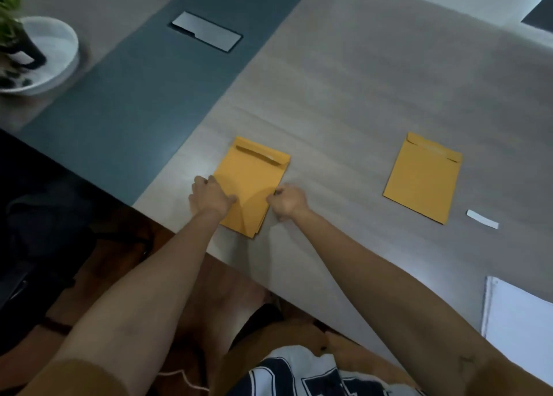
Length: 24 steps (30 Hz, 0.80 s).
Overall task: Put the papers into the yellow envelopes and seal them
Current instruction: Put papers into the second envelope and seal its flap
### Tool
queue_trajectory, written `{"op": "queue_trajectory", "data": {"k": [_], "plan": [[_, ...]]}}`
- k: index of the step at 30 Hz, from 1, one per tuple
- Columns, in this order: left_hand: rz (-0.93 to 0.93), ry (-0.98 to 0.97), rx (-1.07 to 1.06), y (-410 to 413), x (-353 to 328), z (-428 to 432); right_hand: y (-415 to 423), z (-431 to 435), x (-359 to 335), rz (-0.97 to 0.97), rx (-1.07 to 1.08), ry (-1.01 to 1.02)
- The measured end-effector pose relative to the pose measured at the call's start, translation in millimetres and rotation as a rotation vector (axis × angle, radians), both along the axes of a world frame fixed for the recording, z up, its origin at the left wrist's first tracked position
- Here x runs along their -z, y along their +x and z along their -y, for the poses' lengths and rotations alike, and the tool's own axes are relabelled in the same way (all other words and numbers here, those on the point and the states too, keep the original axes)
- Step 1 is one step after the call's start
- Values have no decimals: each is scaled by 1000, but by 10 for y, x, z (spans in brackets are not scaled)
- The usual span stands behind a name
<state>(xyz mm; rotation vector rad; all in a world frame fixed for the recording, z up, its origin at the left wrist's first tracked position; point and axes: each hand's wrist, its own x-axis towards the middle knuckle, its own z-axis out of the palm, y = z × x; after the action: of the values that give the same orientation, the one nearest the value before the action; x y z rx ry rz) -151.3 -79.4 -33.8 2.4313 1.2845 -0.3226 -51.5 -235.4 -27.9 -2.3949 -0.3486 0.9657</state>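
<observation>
Head view, envelope stack [250,183] gripped between hands [211,196] [287,203]

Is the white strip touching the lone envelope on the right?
Apart. The head view shows bare table between the white strip and the lone envelope.

1. A stack of yellow paper envelopes [251,183] lies mid-frame on the grey wood-grain counter [359,81], with the left hand [209,198] and right hand [287,202] gripping its side edges.
2. A single yellow paper envelope [423,177] lies well to the right, with a white paper strip [482,219] near its lower corner.
3. White paper sheets [520,320] sit at lower right; a round white planter bowl [59,51] sits at upper left.
</observation>
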Motion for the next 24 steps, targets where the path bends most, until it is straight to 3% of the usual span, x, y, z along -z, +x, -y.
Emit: {"op": "queue_trajectory", "data": {"k": [8,16,20,24], "plan": [[233,-21,-115,-16,-99,-16,-40,-45,31,-227,299,129],[413,-86,-117,27,-293,-66,-68,17,-43,-270,316,180],[469,-221,-110,105,-381,-14,-23,154,-124,-24,267,160],[485,-354,-54,201,-391,198,54,515,-248,356,435,166]]}}
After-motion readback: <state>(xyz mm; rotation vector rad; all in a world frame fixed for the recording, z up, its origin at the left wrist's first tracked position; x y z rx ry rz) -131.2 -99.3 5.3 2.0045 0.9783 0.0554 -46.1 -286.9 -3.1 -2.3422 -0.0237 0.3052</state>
